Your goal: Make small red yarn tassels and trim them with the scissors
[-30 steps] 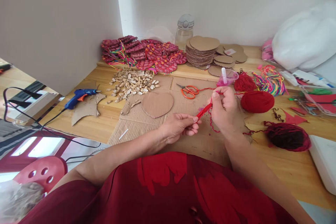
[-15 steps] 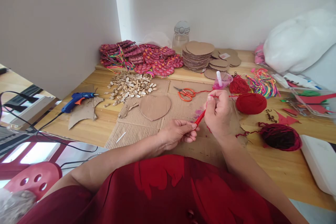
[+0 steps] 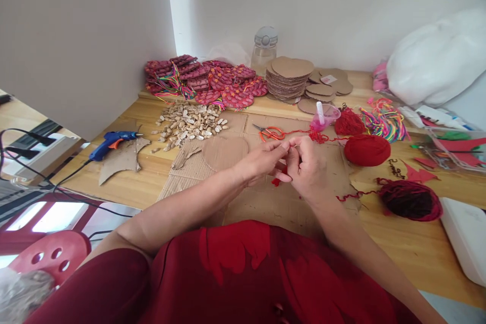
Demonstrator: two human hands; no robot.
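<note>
My left hand (image 3: 266, 159) and my right hand (image 3: 307, 167) meet over the cardboard sheet (image 3: 258, 197), fingertips pinched together on red yarn (image 3: 276, 181). Most of the yarn is hidden behind the fingers; a short red end hangs below them. Just behind my hands lie orange-handled scissors (image 3: 271, 133) and a pink-stained plastic cup (image 3: 326, 115) with a white stick in it. A red yarn ball (image 3: 367, 150) sits to the right, its strand running left toward the cup. A dark red yarn ball (image 3: 410, 200) lies nearer, trailing a strand toward my right wrist.
A cardboard heart (image 3: 226, 152) lies left of my hands, near peanut shells (image 3: 190, 121). Decorated red pieces (image 3: 220, 83) and stacked cardboard hearts (image 3: 288, 78) line the back. A blue glue gun (image 3: 112, 146) with a cord rests at left, a white box (image 3: 465, 238) at right.
My left hand has moved up and right to join my right hand at the yarn's upper end. The stretched red bundle between the hands is now mostly covered. The view shifted slightly.
</note>
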